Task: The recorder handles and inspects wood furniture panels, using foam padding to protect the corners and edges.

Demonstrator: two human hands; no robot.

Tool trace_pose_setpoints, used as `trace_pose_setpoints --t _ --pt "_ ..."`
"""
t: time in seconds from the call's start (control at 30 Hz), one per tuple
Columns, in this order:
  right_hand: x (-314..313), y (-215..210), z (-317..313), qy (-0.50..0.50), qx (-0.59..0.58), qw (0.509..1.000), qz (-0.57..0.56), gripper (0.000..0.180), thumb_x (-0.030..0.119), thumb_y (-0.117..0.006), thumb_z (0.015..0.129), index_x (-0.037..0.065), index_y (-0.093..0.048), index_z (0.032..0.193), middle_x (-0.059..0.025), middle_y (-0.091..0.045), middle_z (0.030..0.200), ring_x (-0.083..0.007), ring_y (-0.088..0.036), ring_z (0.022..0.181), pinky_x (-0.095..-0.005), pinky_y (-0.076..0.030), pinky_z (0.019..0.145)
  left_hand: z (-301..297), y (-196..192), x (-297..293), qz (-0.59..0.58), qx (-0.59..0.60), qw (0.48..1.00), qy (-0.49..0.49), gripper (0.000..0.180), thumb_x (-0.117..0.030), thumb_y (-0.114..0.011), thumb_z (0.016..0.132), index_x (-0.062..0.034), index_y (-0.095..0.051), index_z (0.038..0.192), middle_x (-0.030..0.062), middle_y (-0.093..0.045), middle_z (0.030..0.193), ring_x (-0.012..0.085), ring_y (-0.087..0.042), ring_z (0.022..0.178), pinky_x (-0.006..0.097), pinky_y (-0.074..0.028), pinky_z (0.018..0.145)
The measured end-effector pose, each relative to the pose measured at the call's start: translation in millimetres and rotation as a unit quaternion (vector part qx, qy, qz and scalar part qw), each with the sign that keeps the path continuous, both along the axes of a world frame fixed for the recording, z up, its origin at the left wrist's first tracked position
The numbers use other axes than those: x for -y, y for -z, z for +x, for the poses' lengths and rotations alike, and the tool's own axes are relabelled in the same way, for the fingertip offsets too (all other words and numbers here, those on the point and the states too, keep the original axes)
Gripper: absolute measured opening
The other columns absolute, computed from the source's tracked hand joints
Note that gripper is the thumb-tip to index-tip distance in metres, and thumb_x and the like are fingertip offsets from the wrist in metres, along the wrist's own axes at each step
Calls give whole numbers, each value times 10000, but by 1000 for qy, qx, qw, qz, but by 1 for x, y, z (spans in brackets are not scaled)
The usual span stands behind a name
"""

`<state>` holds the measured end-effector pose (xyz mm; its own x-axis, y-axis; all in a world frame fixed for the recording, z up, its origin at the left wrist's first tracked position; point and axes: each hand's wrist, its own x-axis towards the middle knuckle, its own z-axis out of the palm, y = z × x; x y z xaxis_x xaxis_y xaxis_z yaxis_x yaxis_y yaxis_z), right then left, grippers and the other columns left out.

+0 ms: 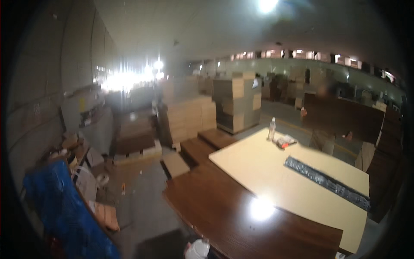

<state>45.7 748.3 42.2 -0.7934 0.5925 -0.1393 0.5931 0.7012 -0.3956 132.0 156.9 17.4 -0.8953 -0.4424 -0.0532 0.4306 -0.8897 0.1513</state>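
Observation:
At the lower edge, a blurred white and pinkish shape [197, 249], seemingly my left hand in a white covering, is against the left edge of a dark brown wood panel [224, 203]. Its fingers cannot be made out. My right hand does not show; a tiny pale patch at the panel's lower right corner is too small to name. Beyond the brown panel lies a large cream board [254, 166]. It bears a long dark strip in shiny wrapping [327, 181], a clear bottle [272, 128] and a small packet with an orange-red bit [284, 141].
Across the cream board a co-worker holds a brown panel [340, 114] upright. Stacked cartons [189, 121] and a wrapped pallet load [237, 103] stand behind. Brown boards [207, 149] lie at the cream board's left. Blue sheeting [58, 207] and a tape roll [102, 179] are at left.

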Motion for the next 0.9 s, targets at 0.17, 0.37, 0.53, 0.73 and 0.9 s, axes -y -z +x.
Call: trace_pose_setpoints --t 0.17,0.37,0.53,0.73,0.9 --pt "3 11 -7 -43 19 994 94 675 554 -503 821 -24 -496 1170 -243 -565 1110 -396 -536 1031 -447 -404 912 22 -6 19 157 -18 982 100 587 -569 -358 898 -165 -427 1318 125 -514 1272 365 -553 1073 603 -498 750" --pt "30 -7 -12 -84 -15 992 88 640 429 -544 861 -4 -392 1307 -221 -523 1208 -378 -516 1066 -442 -381 953 19 -2 38 43 23 993 103 658 -613 -387 856 -68 -528 1198 185 -625 963 397 -606 742 487 -480 658" --pt "8 12 -9 -189 58 908 370 391 290 -341 951 89 -492 1251 -202 -585 1065 -365 -553 928 -549 -399 851 16 6 36 18 -32 995 92 663 -591 -394 869 -52 -478 1245 186 -618 1028 409 -626 786 537 -521 602" --pt "-2 149 -34 -121 -159 856 477 353 248 -402 928 105 -513 1231 -190 -598 1033 -365 -564 917 -514 -423 840 -19 42 48 -7 -75 990 116 661 -642 -425 822 -122 -504 1224 169 -601 1068 414 -616 813 558 -499 647" --pt "47 6 -20 -54 -113 952 278 383 275 -480 892 88 -521 1224 -188 -600 1040 -371 -563 934 -483 -428 850 -23 52 66 -11 -39 992 118 691 -635 -440 816 -132 -452 1290 163 -551 1164 380 -575 896 561 -474 732"
